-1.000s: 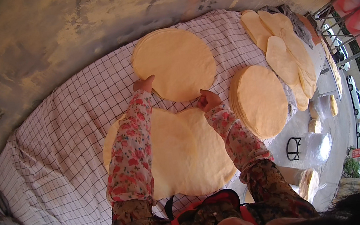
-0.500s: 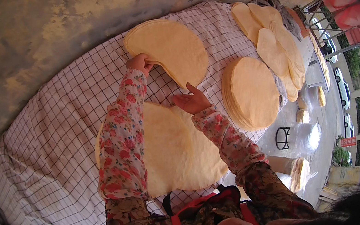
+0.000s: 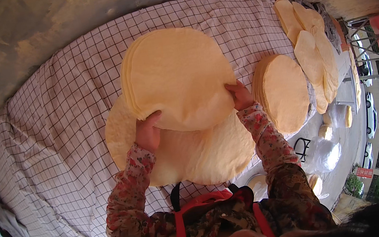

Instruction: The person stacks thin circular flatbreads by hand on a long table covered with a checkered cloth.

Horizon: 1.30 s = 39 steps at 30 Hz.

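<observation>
Between my hands is a stack of round, pale yellow flatbreads (image 3: 178,76), several layers thick at its left edge. My left hand (image 3: 148,130) grips its near left edge, thumb on top and fingers underneath. On the near right edge, my right hand (image 3: 240,95) is closed the same way. The stack's near part overlaps larger, loosely spread flatbreads (image 3: 200,158) lying closer to me. Right of my right hand stands a neat, thick pile of flatbreads (image 3: 285,94), which neither hand touches.
A checked cloth (image 3: 71,116) covers the table. More flatbreads (image 3: 314,58) lie overlapping at the far right. Clear plastic bags (image 3: 325,154) and a black-handled item (image 3: 302,149) sit at the right edge. Beyond the table's far side is a stained wall (image 3: 62,20).
The flatbread stack has come nearer and now overlaps the spread flatbreads. My left hand moved from its far left to its near left edge; my right hand, formerly open, grips the right edge.
</observation>
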Tool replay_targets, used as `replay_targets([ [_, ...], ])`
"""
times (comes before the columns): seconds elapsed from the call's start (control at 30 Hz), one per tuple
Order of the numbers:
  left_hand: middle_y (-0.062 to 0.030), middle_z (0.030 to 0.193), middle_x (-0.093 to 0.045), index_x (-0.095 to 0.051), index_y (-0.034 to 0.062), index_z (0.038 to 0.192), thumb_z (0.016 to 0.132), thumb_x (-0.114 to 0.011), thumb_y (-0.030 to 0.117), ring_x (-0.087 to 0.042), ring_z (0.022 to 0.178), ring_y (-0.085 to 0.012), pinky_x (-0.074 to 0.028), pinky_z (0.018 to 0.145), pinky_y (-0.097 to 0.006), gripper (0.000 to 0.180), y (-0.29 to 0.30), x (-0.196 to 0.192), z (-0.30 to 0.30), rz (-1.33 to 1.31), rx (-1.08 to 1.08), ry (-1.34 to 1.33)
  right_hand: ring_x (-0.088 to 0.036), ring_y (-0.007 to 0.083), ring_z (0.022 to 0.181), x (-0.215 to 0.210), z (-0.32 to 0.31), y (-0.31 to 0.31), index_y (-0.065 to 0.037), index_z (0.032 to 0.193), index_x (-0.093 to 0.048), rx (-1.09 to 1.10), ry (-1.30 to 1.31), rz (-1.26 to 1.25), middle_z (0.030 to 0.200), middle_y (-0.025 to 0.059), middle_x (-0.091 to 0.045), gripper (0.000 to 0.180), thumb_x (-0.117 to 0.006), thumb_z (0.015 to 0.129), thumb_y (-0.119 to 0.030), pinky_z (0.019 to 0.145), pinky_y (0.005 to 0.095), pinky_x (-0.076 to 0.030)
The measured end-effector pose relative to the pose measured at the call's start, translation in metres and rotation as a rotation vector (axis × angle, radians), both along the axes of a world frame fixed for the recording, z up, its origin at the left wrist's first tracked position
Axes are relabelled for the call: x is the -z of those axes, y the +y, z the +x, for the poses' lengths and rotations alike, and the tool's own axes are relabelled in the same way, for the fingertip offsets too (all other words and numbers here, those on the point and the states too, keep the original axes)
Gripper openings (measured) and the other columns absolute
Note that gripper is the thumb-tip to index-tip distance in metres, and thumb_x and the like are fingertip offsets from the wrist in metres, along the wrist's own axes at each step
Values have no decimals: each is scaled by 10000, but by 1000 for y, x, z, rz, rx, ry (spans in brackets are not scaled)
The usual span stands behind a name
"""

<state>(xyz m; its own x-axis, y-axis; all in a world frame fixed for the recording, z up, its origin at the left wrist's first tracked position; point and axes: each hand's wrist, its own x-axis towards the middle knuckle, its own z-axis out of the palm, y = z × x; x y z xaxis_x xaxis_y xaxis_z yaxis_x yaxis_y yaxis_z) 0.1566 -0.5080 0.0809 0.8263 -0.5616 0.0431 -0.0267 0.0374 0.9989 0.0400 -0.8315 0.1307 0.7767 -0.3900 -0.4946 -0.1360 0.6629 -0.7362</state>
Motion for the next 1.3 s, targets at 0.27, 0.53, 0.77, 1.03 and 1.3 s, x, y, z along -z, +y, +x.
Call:
replay_targets([
  [0.27, -63, 1061, -602, -521, 39, 1161, 838, -604, 72, -577, 1006, -197, -499, 819, -337, 336, -11, -46, 30, -485, -221, 1002, -572, 240, 1064, -44, 37, -31, 22, 1207, -502, -198, -127, -157, 1165, 123, -582, 334, -493, 874, -9, 905, 358, -484],
  [0.53, 10, 887, -562, -540, 80, 1027, 886, -535, 74, -546, 826, -102, -491, 722, -288, 142, -64, -76, -42, -758, -421, 922, -498, 275, 1175, -131, 2, -38, -16, 1362, -343, -207, -259, 89, 1332, 139, -454, 505, -514, 909, -161, 994, 430, -409],
  [0.77, -5, 914, -579, -526, 88, 1056, 886, -538, 107, -579, 797, -123, -492, 654, -261, 172, -63, -19, -75, -389, -474, 1108, -572, 234, 1068, -2, -48, -51, -3, 1249, -484, -355, 167, -242, 1180, 107, -577, 422, -585, 849, -89, 890, 356, -485],
  [1.03, 41, 786, -567, -546, 117, 999, 907, -528, 168, -540, 653, -72, -421, 528, -237, 107, -50, -2, -48, -462, -420, 1024, -570, 181, 836, -10, -38, -63, -18, 1067, -553, -327, 632, -1076, 1009, 90, -594, 294, -639, 786, -28, 709, 318, -492],
  [1.3, 45, 794, -582, -563, 119, 1005, 956, -445, 198, -531, 673, -57, -419, 581, -227, 150, -38, -39, -38, -512, -285, 1029, -573, 211, 809, -52, 57, 142, -23, 976, -570, -399, -114, -1399, 972, 110, -577, 280, -705, 739, -86, 622, 301, -494],
])
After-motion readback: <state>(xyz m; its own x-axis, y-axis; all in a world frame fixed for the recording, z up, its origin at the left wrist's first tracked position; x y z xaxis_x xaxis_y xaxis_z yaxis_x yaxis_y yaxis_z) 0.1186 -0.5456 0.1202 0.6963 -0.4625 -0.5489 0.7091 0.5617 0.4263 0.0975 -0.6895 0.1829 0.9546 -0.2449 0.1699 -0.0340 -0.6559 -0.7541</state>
